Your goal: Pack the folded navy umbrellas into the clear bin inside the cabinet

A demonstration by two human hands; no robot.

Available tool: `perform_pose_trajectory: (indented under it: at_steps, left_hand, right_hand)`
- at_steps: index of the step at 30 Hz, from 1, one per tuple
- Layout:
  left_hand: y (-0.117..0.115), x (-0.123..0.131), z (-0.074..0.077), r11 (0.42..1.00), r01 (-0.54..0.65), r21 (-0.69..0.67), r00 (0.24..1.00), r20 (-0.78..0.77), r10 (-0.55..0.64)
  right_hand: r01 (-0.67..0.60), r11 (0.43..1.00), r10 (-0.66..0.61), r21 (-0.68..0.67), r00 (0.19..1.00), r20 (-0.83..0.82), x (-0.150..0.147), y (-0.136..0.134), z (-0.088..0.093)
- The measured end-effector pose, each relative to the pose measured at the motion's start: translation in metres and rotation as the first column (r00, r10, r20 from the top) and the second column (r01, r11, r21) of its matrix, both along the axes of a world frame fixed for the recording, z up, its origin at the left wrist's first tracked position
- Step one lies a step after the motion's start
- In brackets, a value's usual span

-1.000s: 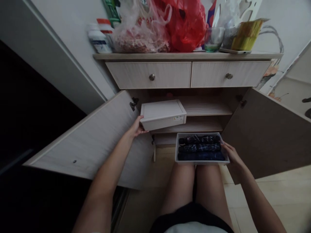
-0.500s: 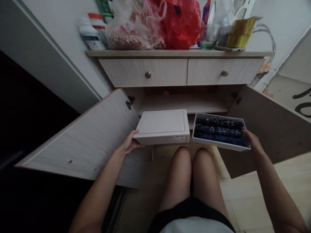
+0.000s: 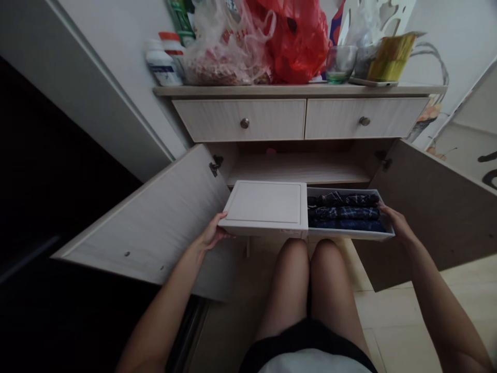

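Observation:
My left hand [image 3: 214, 230] is closed on the left end of a white box casing [image 3: 267, 203], thumb on top and fingers beneath. My right hand [image 3: 396, 221] grips the right end of a white drawer tray [image 3: 349, 234]. Inside the tray lie several dark plaid rolls, apparently folded umbrellas [image 3: 344, 212], side by side. The tray's left end meets the casing's open right side and looks slightly inside it. Both pieces are held in the air above my knees, before the open cabinet.
The cabinet's left door [image 3: 155, 217] and right door [image 3: 430, 207] stand open on either side. Behind the box is an inner shelf [image 3: 298, 168]. Bottles [image 3: 163, 65], a red plastic bag [image 3: 297, 46] and a glass [image 3: 340, 65] stand on the cabinet top.
The tray and the casing have come together; the gap between them has closed and the tray's left end now meets the casing. My right hand has moved left with the tray.

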State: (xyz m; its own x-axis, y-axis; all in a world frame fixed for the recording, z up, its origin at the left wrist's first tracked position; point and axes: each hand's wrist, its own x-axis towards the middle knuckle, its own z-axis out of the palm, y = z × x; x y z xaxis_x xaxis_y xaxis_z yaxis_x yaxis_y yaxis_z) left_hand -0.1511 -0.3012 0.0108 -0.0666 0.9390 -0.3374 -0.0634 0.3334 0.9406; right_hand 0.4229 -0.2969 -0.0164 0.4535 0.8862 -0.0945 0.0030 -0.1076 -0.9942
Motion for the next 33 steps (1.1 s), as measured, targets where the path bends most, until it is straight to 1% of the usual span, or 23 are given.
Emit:
perform_pose_trajectory:
  at_steps: [2,4,9,14,17,21,24,26,30,33]
  left_hand:
    - [-0.002,0.003,0.0,1.0,-0.01,-0.014,1.0,0.018,0.01]
    - [-0.002,0.009,-0.001,1.0,-0.018,-0.019,0.999,0.039,0.019]
    - [-0.001,0.03,-0.004,1.0,0.02,-0.024,0.996,0.089,-0.017]
    - [0.002,0.05,-0.008,0.998,0.041,-0.039,0.994,0.103,-0.037]
    - [0.003,0.06,-0.01,0.998,0.043,-0.046,0.993,0.111,-0.037]
    - [0.005,0.072,-0.014,0.998,0.047,-0.04,0.991,0.125,-0.042]
    - [0.008,0.079,-0.017,0.999,0.043,-0.029,0.991,0.132,-0.039]
    - [0.009,0.082,-0.02,0.999,0.045,-0.028,0.99,0.132,-0.041]
    - [0.011,0.091,-0.025,0.998,0.052,-0.03,0.988,0.145,-0.047]
    - [0.013,0.098,-0.028,0.998,0.051,-0.042,0.986,0.159,-0.044]
  right_hand:
    - [0.043,0.999,-0.044,-0.004,0.998,-0.037,-0.002,0.001,0.001]
    - [0.047,0.999,-0.047,-0.004,0.997,-0.061,-0.007,0.003,0.002]
    - [-0.066,0.998,0.066,0.004,0.989,-0.133,-0.027,0.009,0.005]
    - [-0.134,0.99,0.137,0.038,0.986,-0.093,-0.047,0.018,0.006]
    - [-0.148,0.988,0.151,0.036,0.982,-0.111,-0.059,0.026,0.004]
    - [-0.141,0.99,0.142,0.021,0.97,-0.198,-0.078,0.039,-0.002]
    - [-0.155,0.988,0.153,0.01,0.957,-0.245,-0.092,0.05,-0.009]
    - [-0.178,0.984,0.178,0.02,0.955,-0.239,-0.099,0.056,-0.016]
    - [-0.233,0.97,0.243,0.076,0.954,-0.177,-0.111,0.066,-0.028]
    - [-0.325,0.944,0.329,0.052,0.933,-0.144,-0.117,0.07,-0.034]
